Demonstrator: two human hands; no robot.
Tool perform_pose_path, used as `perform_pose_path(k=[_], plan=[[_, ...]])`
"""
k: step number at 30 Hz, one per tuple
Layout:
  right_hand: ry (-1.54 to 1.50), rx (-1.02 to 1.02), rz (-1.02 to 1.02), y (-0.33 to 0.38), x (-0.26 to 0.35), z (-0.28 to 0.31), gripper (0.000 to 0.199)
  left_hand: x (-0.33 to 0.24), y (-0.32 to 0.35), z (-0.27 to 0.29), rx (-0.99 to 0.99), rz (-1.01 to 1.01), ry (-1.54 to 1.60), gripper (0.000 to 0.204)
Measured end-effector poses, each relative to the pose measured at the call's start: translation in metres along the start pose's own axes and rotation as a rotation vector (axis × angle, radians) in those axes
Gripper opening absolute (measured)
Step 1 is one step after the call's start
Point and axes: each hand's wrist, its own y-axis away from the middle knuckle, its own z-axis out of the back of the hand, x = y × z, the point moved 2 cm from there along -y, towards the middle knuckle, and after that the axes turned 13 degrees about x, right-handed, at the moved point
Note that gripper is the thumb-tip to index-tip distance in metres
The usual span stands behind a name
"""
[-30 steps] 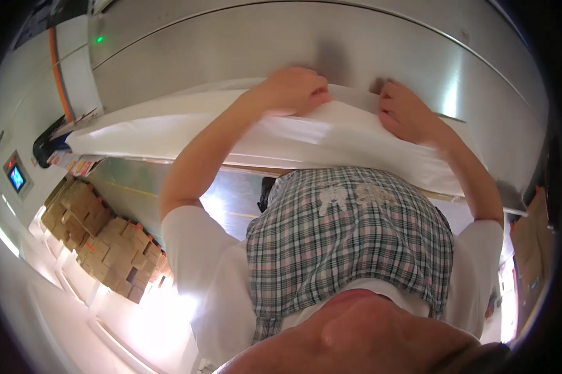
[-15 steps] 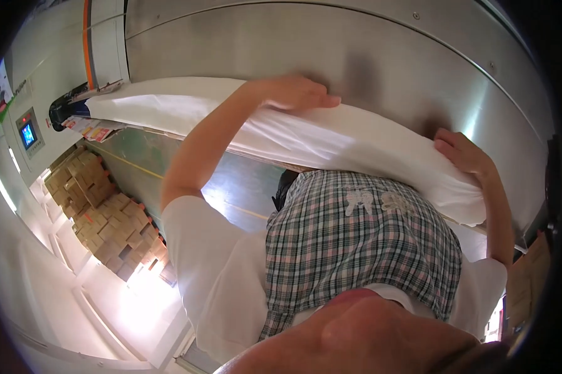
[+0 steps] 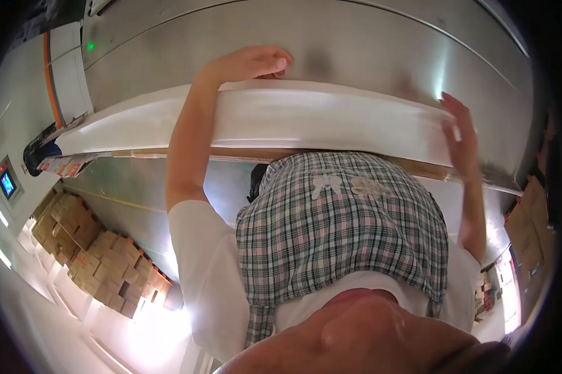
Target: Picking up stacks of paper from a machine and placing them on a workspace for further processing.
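Observation:
A long white cloth (image 3: 331, 121) lies stretched along the front edge of a steel surface (image 3: 356, 43), across my front. My left hand (image 3: 256, 64) is at the cloth's far edge, its fingers curled in and the thumb close to them. Whatever those fingers may hold is hidden. Near the cloth's right end is my right hand (image 3: 460, 134), slightly blurred, with thumb and fingers apart and nothing between them. The cloth looks mostly flat, with a straight fold line along its far side.
A cardboard-brown strip (image 3: 412, 167) runs under the cloth's near edge. At the left stands a white machine housing with a small lit screen (image 3: 6, 184) and an orange vertical strip (image 3: 53, 81). Stacked cardboard boxes (image 3: 106, 268) stand at the lower left, more cardboard (image 3: 530, 237) at the right.
My left hand has moved left and away from me, its fingers now curled. My right hand has opened and lifted off the cloth. The cloth's wrinkles have flattened. The view has shifted.

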Motion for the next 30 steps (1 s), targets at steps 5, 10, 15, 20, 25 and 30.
perform_pose_path(k=[5, 10, 15, 20, 25, 30], plan=[[0.429, -0.188, -0.042, 0.019, -0.03, -0.03, 0.026, -0.033, 0.033, -0.043, -0.561, -0.197, -0.781, 0.048], [-0.239, -0.235, -0.406, 0.024, -0.093, -0.021, 0.033, 0.017, 0.072, -0.084, -1.179, 0.177, -1.005, 0.056], [-0.292, -0.103, -0.177, 0.001, -0.08, -0.037, 0.035, 0.073, 0.089, -0.088, -1.461, 0.388, -0.94, 0.059], [-0.309, -0.013, -0.082, -0.03, -0.093, -0.053, 0.038, 0.098, 0.078, -0.082, -1.425, 0.418, -0.879, 0.057], [-0.368, 0.008, -0.061, -0.045, -0.1, -0.063, 0.036, 0.109, 0.084, -0.076, -1.425, 0.469, -0.875, 0.056], [-0.345, 0.02, -0.034, -0.044, -0.094, -0.066, 0.037, 0.103, 0.09, -0.077, -1.406, 0.515, -0.833, 0.057]])
